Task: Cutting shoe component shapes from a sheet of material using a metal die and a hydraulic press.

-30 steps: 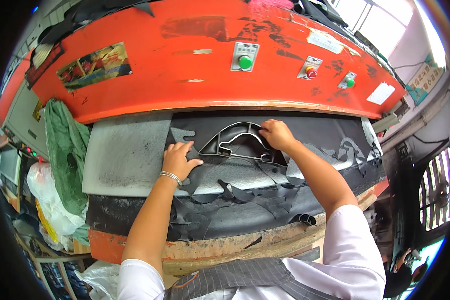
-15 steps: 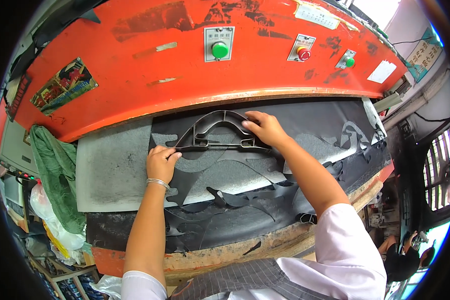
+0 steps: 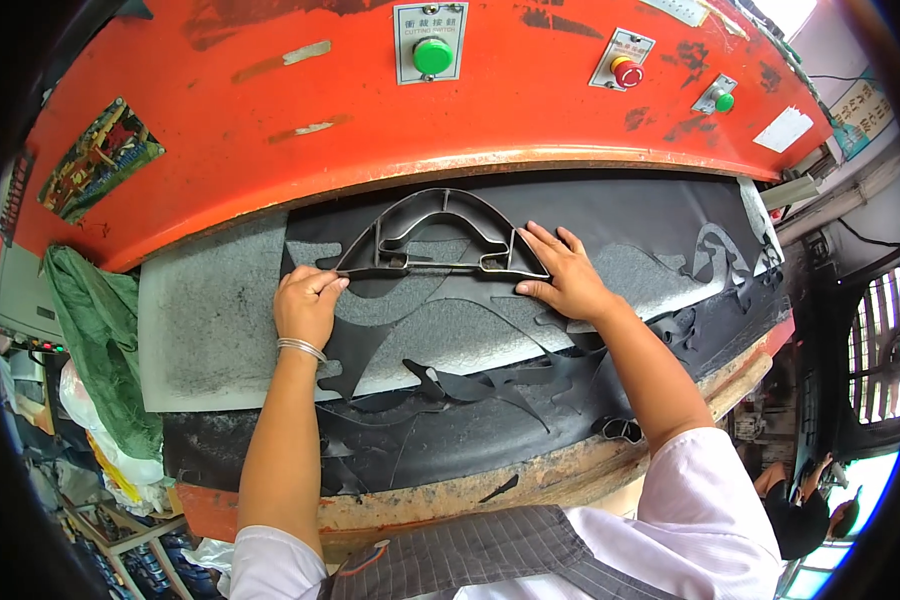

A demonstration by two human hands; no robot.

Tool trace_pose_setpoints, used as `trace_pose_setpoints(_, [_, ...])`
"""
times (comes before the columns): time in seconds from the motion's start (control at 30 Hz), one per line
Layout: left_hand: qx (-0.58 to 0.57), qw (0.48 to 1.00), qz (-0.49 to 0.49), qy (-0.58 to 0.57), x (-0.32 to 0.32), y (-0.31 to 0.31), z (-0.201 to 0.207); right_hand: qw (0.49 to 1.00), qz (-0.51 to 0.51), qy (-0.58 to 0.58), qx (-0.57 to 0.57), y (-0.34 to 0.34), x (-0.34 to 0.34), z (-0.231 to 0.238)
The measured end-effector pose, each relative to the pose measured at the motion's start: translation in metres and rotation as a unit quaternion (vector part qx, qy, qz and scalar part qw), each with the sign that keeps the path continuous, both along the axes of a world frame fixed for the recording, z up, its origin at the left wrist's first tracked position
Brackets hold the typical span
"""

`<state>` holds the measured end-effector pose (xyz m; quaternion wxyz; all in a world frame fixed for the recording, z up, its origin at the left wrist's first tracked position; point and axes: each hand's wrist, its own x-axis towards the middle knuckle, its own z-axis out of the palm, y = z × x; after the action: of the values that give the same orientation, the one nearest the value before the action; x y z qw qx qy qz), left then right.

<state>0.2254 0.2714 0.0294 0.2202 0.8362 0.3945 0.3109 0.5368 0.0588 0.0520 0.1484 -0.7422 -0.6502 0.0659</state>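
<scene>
A metal cutting die (image 3: 440, 266), arched with a straight bar across its base, lies on a black sheet (image 3: 640, 205) of leather-like material. My left hand (image 3: 306, 308) pinches the die's left tip between thumb and fingers. At the other end my right hand (image 3: 570, 277) straddles the right corner, thumb below it and fingers along the curved side, somewhat spread. Cut-out gaps in the sheet show a worn grey-white board (image 3: 210, 320) beneath. Ragged black offcuts (image 3: 360, 355) hang toward me under the die.
An orange-red press (image 3: 370, 120) spans the far side, with a large green button (image 3: 433, 57), a red button (image 3: 627, 72) and a smaller green one (image 3: 724, 102). Green cloth (image 3: 100, 340) hangs at left. A wooden edge (image 3: 560, 478) runs before me. Another person (image 3: 800, 515) is at far right.
My right hand has slid from the die's upper right curve down to its right corner. The head view has shifted, so the press and buttons appear higher. My left hand keeps the left tip.
</scene>
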Motion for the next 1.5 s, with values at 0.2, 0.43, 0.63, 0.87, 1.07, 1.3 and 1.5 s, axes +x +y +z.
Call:
trace_pose_setpoints(0.2, [0.009, 1.0, 0.0, -0.001, 0.0, -0.004, 0.006, 1.0, 0.012, 0.01, 0.02, -0.005, 0.0, 0.004])
trace_pose_setpoints(0.43, [-0.049, 0.993, 0.066, -0.088, -0.012, -0.033, 0.018, 0.934, -0.069, 0.199, 0.289, -0.032, 0.022, 0.018])
trace_pose_setpoints(0.63, [-0.068, 0.981, -0.122, -0.136, 0.069, -0.097, 0.125, 0.66, -0.332, 0.148, 0.657, -0.055, 0.145, 0.141])
trace_pose_setpoints(0.87, [-0.118, 0.977, -0.153, -0.092, 0.105, -0.116, 0.215, 0.685, -0.472, 0.023, 0.555, -0.062, 0.171, 0.18])
trace_pose_setpoints(1.07, [-0.078, 0.978, -0.181, 0.065, 0.045, -0.157, 0.171, 0.733, -0.309, 0.144, 0.589, -0.111, 0.151, 0.175])
trace_pose_setpoints(1.3, [-0.172, 0.961, -0.145, 0.161, -0.114, -0.287, 0.093, 0.76, -0.208, 0.181, 0.589, -0.11, 0.034, 0.167])
trace_pose_setpoints(1.5, [-0.02, 0.988, -0.027, 0.151, -0.108, -0.327, 0.072, 0.855, 0.012, 0.197, 0.48, -0.041, -0.176, 0.096])
